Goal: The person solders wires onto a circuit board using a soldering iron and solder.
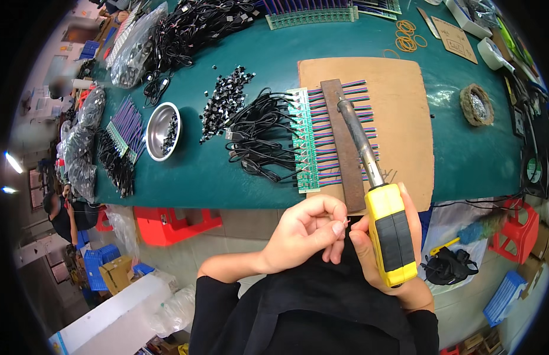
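Observation:
My right hand (pixel 395 248) is wrapped round the handle of a yellow and black soldering iron (pixel 393 234). Its long metal barrel slants up over the board, with the tip near the upper part of a rusty flat metal bar (pixel 345 142). Just left of the iron, my left hand (pixel 310 231) is closed in a pinch; a thin pale strand shows faintly at its fingertips, its kind too small to tell. Beyond both hands, a row of green circuit boards (pixel 304 142) has black USB cables (pixel 262 133) on the left and coloured wires (pixel 360 112) running under the bar.
Beneath the boards is a brown cardboard sheet (pixel 401 130) on the green table (pixel 197 177). A steel bowl (pixel 151 133), loose black connectors (pixel 224 100) and cable bundles (pixel 197 26) lie left. Rubber bands (pixel 407 36) and a round solder tin (pixel 477 105) are right. Red stools (pixel 168 225) stand below.

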`<action>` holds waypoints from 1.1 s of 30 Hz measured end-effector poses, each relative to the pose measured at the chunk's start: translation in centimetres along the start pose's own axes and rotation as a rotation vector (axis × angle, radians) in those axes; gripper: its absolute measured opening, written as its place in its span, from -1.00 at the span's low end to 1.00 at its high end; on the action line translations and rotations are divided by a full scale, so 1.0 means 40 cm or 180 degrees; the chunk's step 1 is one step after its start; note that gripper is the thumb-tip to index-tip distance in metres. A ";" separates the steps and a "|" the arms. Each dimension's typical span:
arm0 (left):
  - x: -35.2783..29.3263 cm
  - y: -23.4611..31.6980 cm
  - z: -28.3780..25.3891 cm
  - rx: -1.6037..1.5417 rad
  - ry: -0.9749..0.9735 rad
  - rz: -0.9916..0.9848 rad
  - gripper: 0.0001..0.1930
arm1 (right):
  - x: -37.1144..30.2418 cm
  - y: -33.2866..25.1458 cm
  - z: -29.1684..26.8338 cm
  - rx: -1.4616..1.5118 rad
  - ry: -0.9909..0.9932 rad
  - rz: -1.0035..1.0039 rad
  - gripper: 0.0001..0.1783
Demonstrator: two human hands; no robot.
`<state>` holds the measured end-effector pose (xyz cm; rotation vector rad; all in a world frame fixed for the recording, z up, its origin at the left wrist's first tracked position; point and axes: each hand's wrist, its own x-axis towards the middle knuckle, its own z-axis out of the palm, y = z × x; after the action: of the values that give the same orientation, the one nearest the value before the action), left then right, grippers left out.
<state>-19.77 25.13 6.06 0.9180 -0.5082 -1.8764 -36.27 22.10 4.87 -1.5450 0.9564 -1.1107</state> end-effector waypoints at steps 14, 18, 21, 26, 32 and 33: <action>-0.018 -0.004 -0.029 0.0496 0.0154 -0.0049 -0.93 | 0.003 0.007 0.027 -0.0338 -0.0195 -0.0559 -0.36; -0.020 0.050 -0.049 0.2515 0.0307 0.0692 -0.96 | -0.002 0.011 0.014 -0.0357 -0.0279 -0.0510 -0.36; 0.005 0.097 -0.105 0.3446 0.0869 0.0848 -0.96 | 0.002 0.000 -0.026 0.0558 -0.0532 0.0574 -0.30; 0.050 0.093 -0.153 0.3923 0.0970 0.0731 -0.92 | -0.015 -0.006 -0.094 0.1446 -0.0545 0.1704 -0.28; 0.064 0.098 -0.158 0.4068 0.0951 0.0634 -0.91 | -0.035 -0.021 -0.123 0.1309 -0.0345 0.2112 -0.32; 0.063 0.099 -0.157 0.4109 0.0948 0.0638 -0.91 | -0.033 -0.023 -0.128 0.1440 -0.0511 0.2231 -0.29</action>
<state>-13.30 21.31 3.81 1.8138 -1.6118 -1.0391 -41.50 22.22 6.10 -0.8118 0.9466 -0.6247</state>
